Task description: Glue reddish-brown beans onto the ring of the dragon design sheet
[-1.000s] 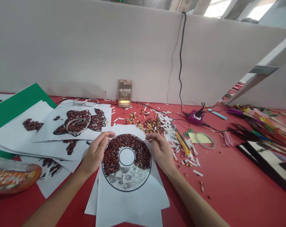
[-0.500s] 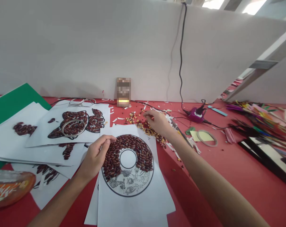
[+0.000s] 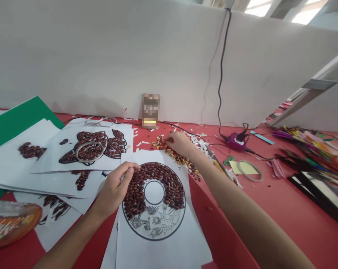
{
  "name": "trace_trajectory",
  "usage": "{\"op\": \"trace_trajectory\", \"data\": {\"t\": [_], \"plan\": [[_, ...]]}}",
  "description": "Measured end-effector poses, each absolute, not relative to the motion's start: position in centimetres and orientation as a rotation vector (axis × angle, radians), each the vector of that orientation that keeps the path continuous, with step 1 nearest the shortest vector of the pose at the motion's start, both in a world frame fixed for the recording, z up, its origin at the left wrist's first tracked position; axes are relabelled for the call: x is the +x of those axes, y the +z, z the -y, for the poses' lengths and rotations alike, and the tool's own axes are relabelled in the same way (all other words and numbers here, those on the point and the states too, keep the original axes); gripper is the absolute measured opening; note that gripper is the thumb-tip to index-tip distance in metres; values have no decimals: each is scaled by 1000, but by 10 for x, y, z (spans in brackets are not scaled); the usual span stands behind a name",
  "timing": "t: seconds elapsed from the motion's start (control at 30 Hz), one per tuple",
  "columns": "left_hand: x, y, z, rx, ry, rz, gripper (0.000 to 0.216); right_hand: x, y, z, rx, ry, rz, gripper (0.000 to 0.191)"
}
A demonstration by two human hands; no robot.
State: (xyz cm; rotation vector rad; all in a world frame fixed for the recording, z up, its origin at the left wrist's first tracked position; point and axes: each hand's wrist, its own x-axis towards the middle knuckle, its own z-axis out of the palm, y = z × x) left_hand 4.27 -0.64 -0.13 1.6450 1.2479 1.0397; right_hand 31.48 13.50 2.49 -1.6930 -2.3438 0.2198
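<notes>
A sheet of paper [image 3: 163,254] lies before me with a printed ring drawing [image 3: 166,220]. Dark red beans [image 3: 155,170] cover its upper part and both sides; the lower part shows bare line art. My left hand [image 3: 117,185] rests at the ring's upper left edge, thumb pressed against the fingers; whatever is between them is hidden. Beyond the sheet, my right hand [image 3: 178,144] reaches into a loose pile of yellow and red kernels and beans [image 3: 182,160]. Its fingers are curled in a pinch at the far left of the pile, and their tips are partly hidden.
At left lie bean-covered pictures [image 3: 115,144], a tape roll [image 3: 90,151], a green sheet [image 3: 40,112] and an orange packet [image 3: 12,224]. A phone-like object [image 3: 150,111] leans on the wall. At right are a purple power adapter [image 3: 237,141], another tape roll [image 3: 250,171] and colourful craft stems [image 3: 311,145].
My right hand has shifted slightly left and nearer over the kernel pile, its fingers curling lower. The left hand stays by the ring's edge. The whole view has turned a little.
</notes>
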Motion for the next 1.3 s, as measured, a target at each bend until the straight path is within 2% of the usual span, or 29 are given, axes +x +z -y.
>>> {"op": "trace_trajectory", "data": {"t": [0.4, 0.53, 0.6, 0.77, 1.1, 1.3], "plan": [[42, 2, 7, 1645, 1022, -1238, 29, 307, 34, -126, -1727, 162, 2316, 12], [43, 4, 7, 1652, 1028, -1255, 28, 295, 41, -73, -1548, 238, 2348, 11], [43, 6, 7, 1684, 1026, -1256, 27, 284, 39, -37, -1277, 360, 2397, 12], [44, 7, 7, 1728, 1033, -1266, 27, 264, 28, 15, -1174, 349, 2473, 9], [44, 8, 8, 1752, 1037, -1256, 28, 247, 18, 6, -1164, 142, 2499, 10], [44, 10, 9, 1756, 1043, -1234, 27, 246, 15, 7, -1187, 177, 2447, 11]]}}
